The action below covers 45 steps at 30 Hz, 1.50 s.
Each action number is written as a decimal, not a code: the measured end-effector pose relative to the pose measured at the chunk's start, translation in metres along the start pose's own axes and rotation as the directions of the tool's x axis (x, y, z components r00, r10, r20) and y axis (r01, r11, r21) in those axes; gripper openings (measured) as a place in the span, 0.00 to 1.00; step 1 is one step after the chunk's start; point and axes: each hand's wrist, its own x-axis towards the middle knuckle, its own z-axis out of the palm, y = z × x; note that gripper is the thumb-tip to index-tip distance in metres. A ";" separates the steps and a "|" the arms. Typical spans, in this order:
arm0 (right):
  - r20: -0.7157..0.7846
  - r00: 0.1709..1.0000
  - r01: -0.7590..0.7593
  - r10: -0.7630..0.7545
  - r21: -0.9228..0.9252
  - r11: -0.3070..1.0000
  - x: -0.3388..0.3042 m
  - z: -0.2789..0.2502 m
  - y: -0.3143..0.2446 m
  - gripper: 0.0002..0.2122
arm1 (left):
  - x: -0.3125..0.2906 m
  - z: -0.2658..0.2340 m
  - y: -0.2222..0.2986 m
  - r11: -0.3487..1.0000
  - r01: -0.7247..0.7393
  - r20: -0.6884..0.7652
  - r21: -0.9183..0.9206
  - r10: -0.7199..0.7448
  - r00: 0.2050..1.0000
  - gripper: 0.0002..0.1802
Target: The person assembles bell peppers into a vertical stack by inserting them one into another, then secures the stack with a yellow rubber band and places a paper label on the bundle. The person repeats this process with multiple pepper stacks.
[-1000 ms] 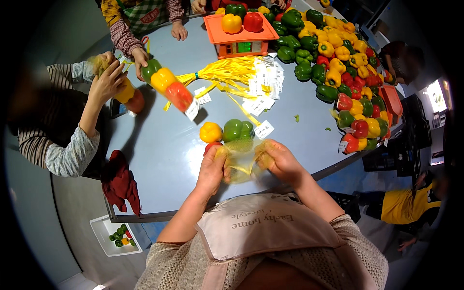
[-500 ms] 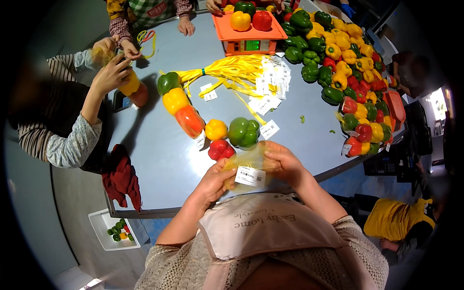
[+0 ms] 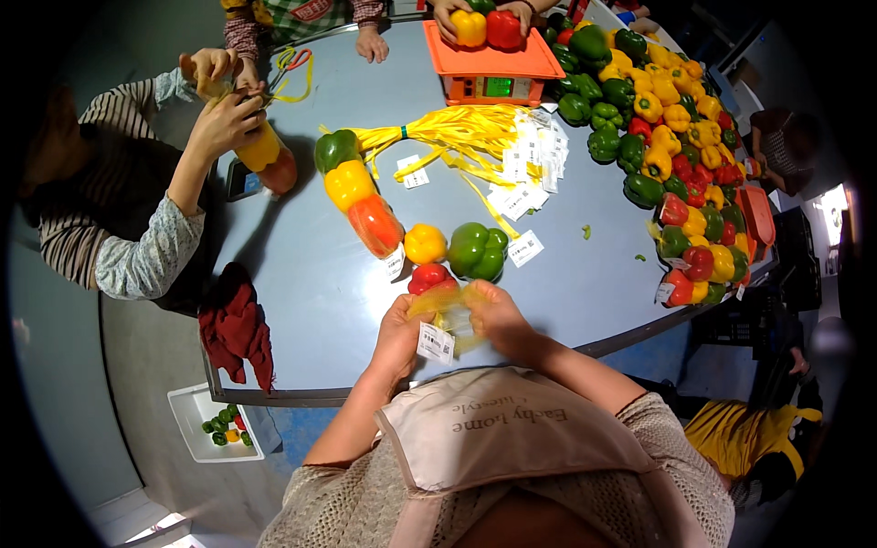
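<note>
Between my two hands a yellow mesh bag [image 3: 452,319] is stretched by its edges, with a white label [image 3: 437,343] hanging from it. My left hand [image 3: 398,331] pinches one side and my right hand [image 3: 498,317] grips the other, both at the table's near edge. Just beyond the bag lies a red bell pepper [image 3: 430,278], partly hidden by it. A yellow bell pepper [image 3: 425,244] and a green one [image 3: 478,251] sit close behind. Farther off, a netted row of green, yellow and red peppers [image 3: 351,186] lies with its label [image 3: 394,263].
A bundle of yellow mesh bags [image 3: 448,131] with white labels lies mid-table. Behind it stands an orange scale [image 3: 493,62], a co-worker's hands on its peppers. Loose peppers [image 3: 671,100] are heaped at right. Another co-worker [image 3: 151,201] holds a netted pack at left, near scissors [image 3: 294,60] and red cloth [image 3: 236,327].
My hands have moved slightly away from me, and the bag's mouth is spread wider. Its label has swung left. At the scale, a co-worker's hands have come onto the peppers.
</note>
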 end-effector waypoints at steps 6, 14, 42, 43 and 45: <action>-0.106 0.782 0.502 -0.614 -0.477 0.722 0.065 -0.003 0.024 0.06 | 0.030 -0.020 0.004 0.780 -0.367 -0.072 0.506 0.463 0.884 0.07; -0.060 0.860 0.157 -0.507 -0.914 0.374 0.077 -0.013 0.021 0.06 | 0.068 -0.044 -0.021 0.676 -0.324 -0.090 0.662 0.501 0.861 0.09; 0.169 0.978 0.201 -0.127 -0.565 0.801 0.110 -0.006 -0.048 0.29 | 0.066 0.002 -0.011 0.972 -0.232 -0.209 -0.036 0.220 0.953 0.20; 0.154 0.979 0.199 -0.135 -0.561 0.804 0.105 -0.008 -0.046 0.28 | 0.067 0.000 -0.013 0.972 -0.231 -0.169 -0.044 0.221 0.961 0.22; 0.119 0.982 0.191 -0.150 -0.555 0.810 0.097 -0.015 -0.037 0.28 | 0.066 0.002 -0.012 0.980 -0.190 -0.116 -0.062 0.182 0.977 0.23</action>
